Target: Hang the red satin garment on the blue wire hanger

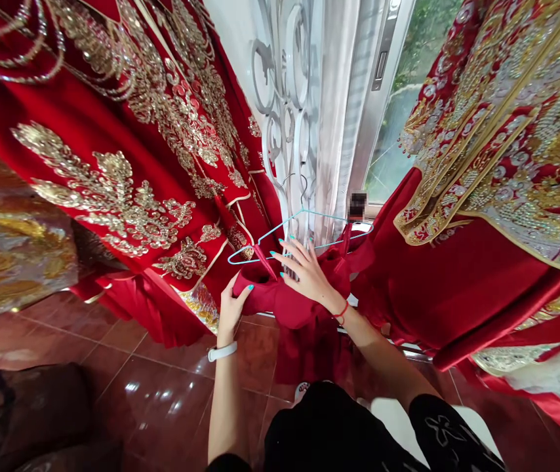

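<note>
A plain red garment (304,328) hangs bunched below a light blue wire hanger (304,216) whose hook rests on a white scrolled grille. My left hand (233,305), with a white wristband, pinches the left edge of the red cloth. Fingers spread, my right hand (307,272) lies flat on top of the cloth just under the hanger's bar; a red cord circles its wrist.
Large red robes with gold embroidery hang at the left (113,164) and right (506,164). A white curtain (334,98) and a window frame stand behind the hanger. Glossy red floor tiles (162,393) lie below, and a dark bag (24,413) sits at the lower left.
</note>
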{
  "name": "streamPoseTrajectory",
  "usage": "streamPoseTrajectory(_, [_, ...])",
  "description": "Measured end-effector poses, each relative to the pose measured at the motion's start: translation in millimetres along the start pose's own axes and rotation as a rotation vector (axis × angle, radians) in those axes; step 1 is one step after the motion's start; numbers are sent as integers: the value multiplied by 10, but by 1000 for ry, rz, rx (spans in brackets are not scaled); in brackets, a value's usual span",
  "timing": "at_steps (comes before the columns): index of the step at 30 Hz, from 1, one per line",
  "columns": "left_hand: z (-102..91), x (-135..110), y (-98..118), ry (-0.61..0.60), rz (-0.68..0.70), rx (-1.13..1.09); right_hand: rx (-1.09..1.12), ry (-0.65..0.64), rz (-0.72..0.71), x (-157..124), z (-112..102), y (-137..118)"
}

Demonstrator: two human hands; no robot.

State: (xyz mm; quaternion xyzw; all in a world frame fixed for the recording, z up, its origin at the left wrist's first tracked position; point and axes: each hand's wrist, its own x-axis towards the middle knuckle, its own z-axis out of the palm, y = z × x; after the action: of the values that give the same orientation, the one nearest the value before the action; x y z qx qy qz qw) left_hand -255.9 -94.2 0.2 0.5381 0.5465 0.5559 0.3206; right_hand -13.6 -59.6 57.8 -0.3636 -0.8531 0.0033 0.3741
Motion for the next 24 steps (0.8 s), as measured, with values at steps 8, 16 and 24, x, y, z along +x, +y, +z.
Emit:
streamPoseTrajectory(8, [-136,1,17,42,-52,-70,-217,-19,86,405,230,-255])
streamPoseTrajectory(16, [-315,65,-23,144,-56,-103,-162,-16,126,346,296,-249])
streamPoseTrajectory(24, [-385,330,264,92,76,44,-153,76,97,298,267,-228])
